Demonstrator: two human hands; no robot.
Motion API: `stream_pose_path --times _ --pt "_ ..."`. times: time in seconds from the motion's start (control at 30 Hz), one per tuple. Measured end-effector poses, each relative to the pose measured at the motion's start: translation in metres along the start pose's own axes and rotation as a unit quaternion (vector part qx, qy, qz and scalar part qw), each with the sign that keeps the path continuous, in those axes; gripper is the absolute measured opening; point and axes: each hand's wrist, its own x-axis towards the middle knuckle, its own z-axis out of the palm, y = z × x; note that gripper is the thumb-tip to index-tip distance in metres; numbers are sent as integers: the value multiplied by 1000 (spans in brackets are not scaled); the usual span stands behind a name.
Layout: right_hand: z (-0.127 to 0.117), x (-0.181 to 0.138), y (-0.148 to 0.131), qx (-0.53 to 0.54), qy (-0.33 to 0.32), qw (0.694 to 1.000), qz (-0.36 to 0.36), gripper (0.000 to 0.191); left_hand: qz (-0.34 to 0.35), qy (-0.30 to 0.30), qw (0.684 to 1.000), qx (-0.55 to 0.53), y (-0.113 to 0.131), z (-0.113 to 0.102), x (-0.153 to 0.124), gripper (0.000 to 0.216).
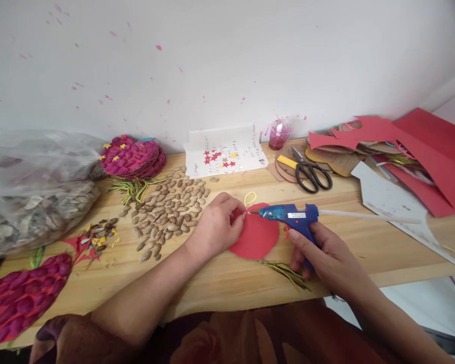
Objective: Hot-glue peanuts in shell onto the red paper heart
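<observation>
A blue plastic glue gun (290,215) is held above a pale wooden bench (208,288), its nozzle (255,212) at the upper edge of a flat, round red paper disc (256,240), as I see it through the head camera. The gun points to the left of my view, its long axis lying almost level from side to side. A long white glue stick (367,216) carries that line out of the rear, dipping slightly toward the right, while the grip slants down toward the camera. I have the right hand (322,253) in view wrapped around that grip, thumb along its side near the orange trigger (287,231). The left hand (222,222) reaches in from the opposite side, thumb and fingertips drawn nearly together beside the nozzle; I cannot tell what, if anything, lies between them. A thin yellow cord loop (250,197) stands out from the disc's far edge. Just beside its near edge lies a green and brown tassel (286,274), strands slanting down to the right. Brown unshelled peanuts (169,207) spread out left of the left hand; black-handled scissors (306,164) lie beyond the gun, near a clear cup of magenta liquid (279,136).
</observation>
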Motion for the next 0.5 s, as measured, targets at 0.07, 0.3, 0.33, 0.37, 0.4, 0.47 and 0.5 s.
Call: stream_pose_path --times 0.07,0.3,0.33,0.37,0.4,0.47,0.5 --pt "0 0 0 -2 -1 1000 5 50 -1 -1 1000 -4 0 -1 0 11" --pt "1 1 0 -12 -1 1000 5 51 7 4 1000 -2 -3 2 0 13" --pt "1 1 0 -15 0 1000 5 51 8 6 1000 -1 -4 2 0 13" --pt "1 0 0 -18 1 1000 4 51 8 7 1000 -1 -4 2 0 14" --pt "1 0 0 -21 3 1000 3 51 8 6 1000 -1 -5 3 0 14" --pt "1 0 -1 -26 3 1000 3 51 7 6 1000 0 -6 3 -1 15" --pt "1 0 -1 -28 3 1000 4 51 6 6 1000 1 -6 2 -1 15"
